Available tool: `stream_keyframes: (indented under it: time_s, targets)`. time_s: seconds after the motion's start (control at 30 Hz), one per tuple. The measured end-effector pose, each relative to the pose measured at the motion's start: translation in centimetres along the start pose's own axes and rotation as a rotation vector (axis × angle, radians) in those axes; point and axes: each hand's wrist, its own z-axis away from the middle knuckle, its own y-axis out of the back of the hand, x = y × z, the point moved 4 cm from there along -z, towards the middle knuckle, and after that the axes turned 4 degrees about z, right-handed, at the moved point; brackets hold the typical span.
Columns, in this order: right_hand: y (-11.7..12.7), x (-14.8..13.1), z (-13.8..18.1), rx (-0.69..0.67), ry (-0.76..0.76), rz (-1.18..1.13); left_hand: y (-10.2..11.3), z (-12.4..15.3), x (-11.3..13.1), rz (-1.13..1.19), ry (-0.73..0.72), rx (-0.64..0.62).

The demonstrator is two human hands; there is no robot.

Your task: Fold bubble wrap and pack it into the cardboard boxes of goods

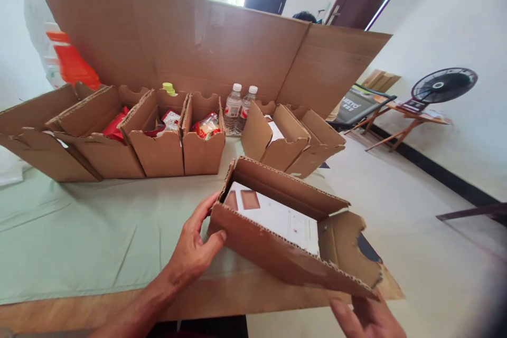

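My left grip (194,243) is pinching the left end of the open brown corrugated cardboard box (273,256), thumb pressed on its near wall and fingers curled over the end wall. My right grip (368,319) sits under the box's far-right flap, mostly cut off by the bottom of the view, so I cannot tell whether it is closed on the flap or only propping it. The box is tilted, lifted off the pale green cloth-covered surface (79,232), with its right half hanging past the surface's edge over the pale floor (415,243), where there is plenty of free room. A white printed sheet (277,216) lies inside it; the print is too small to read. A flat brown cardboard piece (237,296) lies beneath, along the near edge. Open cloth lies to the left. Further back stands a row of open cardboard boxes (158,153), their contents half hidden, with two clear plastic water bottles (238,108) between them. A tall folded cardboard sheet (198,42) walls off the rear. A black fan (443,84) stands far right.
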Motion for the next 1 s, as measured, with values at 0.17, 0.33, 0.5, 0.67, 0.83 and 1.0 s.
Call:
stream_keyframes:
  time_s: [0.17, 0.33, 0.5, 0.67, 0.83, 1.0]
  targets:
    - [-3.7, -4.3, -3.0, -0.109, 0.249, -0.019, 3.7, 2.2, -0.7, 0.055, -0.037, 0.174]
    - [-9.9, -8.8, -6.5, -0.243, 0.387, -0.237, 9.2, 0.8, 0.6, 0.012, -0.086, 0.471]
    - [-15.9, -9.3, -8.1, -0.364, 0.243, -0.327, 11.9, -1.1, -1.0, -0.13, 0.04, 0.48]
    - [-18.2, -7.7, -7.6, -0.42, 0.084, -0.304, 12.0, -0.8, -3.0, -0.204, 0.108, 0.47]
    - [-18.9, -7.4, -7.2, -0.475, 0.041, -0.278, 11.7, -0.5, -3.2, -0.166, 0.104, 0.479]
    - [-19.3, -7.6, -7.4, -0.462, 0.055, -0.241, 11.3, -0.6, -3.2, -0.113, 0.077, 0.493]
